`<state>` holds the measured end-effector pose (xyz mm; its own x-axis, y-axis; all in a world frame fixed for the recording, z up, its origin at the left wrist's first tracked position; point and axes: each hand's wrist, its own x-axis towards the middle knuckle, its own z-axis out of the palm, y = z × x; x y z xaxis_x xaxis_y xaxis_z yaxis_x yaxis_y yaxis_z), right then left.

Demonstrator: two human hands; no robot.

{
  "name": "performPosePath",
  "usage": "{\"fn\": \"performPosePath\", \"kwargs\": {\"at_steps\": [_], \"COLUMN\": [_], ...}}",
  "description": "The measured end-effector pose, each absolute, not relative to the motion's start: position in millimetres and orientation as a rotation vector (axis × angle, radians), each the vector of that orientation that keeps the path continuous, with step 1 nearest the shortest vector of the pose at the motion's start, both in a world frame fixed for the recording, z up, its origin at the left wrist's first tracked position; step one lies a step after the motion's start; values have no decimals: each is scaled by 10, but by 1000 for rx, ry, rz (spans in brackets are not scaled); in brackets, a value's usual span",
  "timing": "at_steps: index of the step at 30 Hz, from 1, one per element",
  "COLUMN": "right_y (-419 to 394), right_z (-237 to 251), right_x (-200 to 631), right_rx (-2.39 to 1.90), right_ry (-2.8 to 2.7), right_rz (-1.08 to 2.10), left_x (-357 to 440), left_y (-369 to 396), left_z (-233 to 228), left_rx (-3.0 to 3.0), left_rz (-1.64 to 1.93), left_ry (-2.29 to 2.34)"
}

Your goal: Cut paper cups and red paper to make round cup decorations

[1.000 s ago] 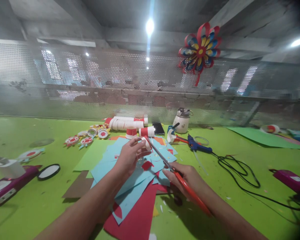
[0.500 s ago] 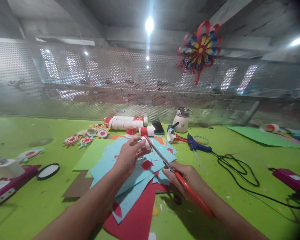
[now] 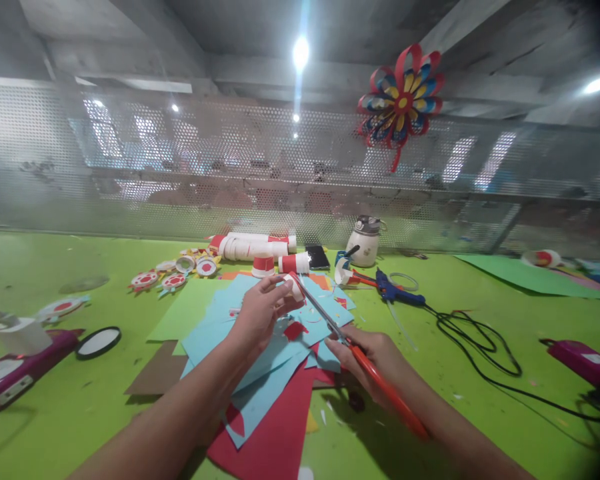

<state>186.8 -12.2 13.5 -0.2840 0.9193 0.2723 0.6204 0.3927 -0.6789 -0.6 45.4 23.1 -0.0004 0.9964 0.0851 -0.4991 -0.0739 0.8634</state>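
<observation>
Above the pile of coloured paper sheets (image 3: 260,393), near the middle of the green table (image 3: 80,413), a small paper cup (image 3: 294,288) with a red band is held by the left hand (image 3: 260,317). The cup is pinched between the fingertips, with its side turned up, and the fingers are closed around it. The right hand (image 3: 375,363) is closed on the orange handles of a pair of scissors (image 3: 353,353), and the handles lie along the wrist. The metal blades are pointed away from the person, toward the cup, and their tips are seen at the rim of the cup (whether the blades are parted a little cannot be told, because they are thin and blurred).

Under both hands blue and red sheets are spread, one over another, with small paper scraps around them. Behind the cup, more cups with red bands (image 3: 295,263) are set, and a lying stack of white cups (image 3: 253,248) is placed further back. Paper flowers with red centres (image 3: 173,281) are laid to the left of them. To the right of the sheets a blue glue gun (image 3: 397,292) is laid, and its black cable (image 3: 480,347) is curled over the table. A white jar (image 3: 364,243) is standing near the mesh wall, on which a paper pinwheel flower (image 3: 401,100) is hung. A black-rimmed round mirror (image 3: 99,343) is lying at the left.
</observation>
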Motion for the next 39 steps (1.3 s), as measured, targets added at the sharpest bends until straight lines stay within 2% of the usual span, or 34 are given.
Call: {"fn": "performPosePath", "kwargs": {"at_steps": [39], "right_y": [-77], "right_z": [114], "right_x": [1886], "right_rx": [-1325], "right_ry": [-2037], "right_rz": [566], "left_x": [4], "left_y": [457], "left_z": [247], "left_rx": [872], "left_rz": [1483], "left_ry": [750]}}
